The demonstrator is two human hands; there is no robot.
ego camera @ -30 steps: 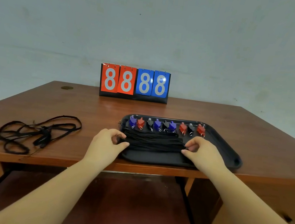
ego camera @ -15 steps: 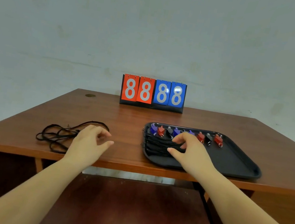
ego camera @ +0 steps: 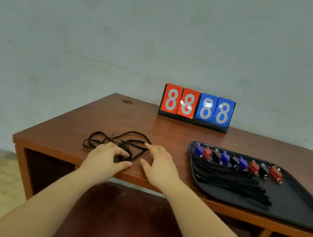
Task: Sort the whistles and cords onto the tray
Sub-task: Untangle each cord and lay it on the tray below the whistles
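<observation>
**Gathering the last loose cords at the desk's left end**

Lying in a tangled heap on the desk (ego camera: pixel 169 135), the loose cords (ego camera: pixel 117 140) sit near the front edge, well apart from the tray (ego camera: pixel 298 206) on the right. The left hand (ego camera: pixel 105 157) rests on the near side of the heap with its fingers curled down into the dark knot at the middle; whether it has truly pinched a strand I cannot tell. The right hand (ego camera: pixel 159 164) is just beside the heap's right end, fingers spread and fairly straight, the fingertips touching or nearly touching an outer loop, holding nothing.

On the tray, a row of whistles (ego camera: pixel 239 163) in blue, red and black runs along the far rim, and a bundle of straightened cords (ego camera: pixel 228 181) lies in front of them. A flip scoreboard (ego camera: pixel 196 107) showing 8s stands at the back of the desk.

My judgement of the risks: the heap looks knotted, so lifting by one strand could drag the whole tangle along or tighten it. Loops near the front edge could slip off the desk. Carried over untidily, the trailing ends might sweep the whistle row out of line or muddle the laid bundle.
</observation>
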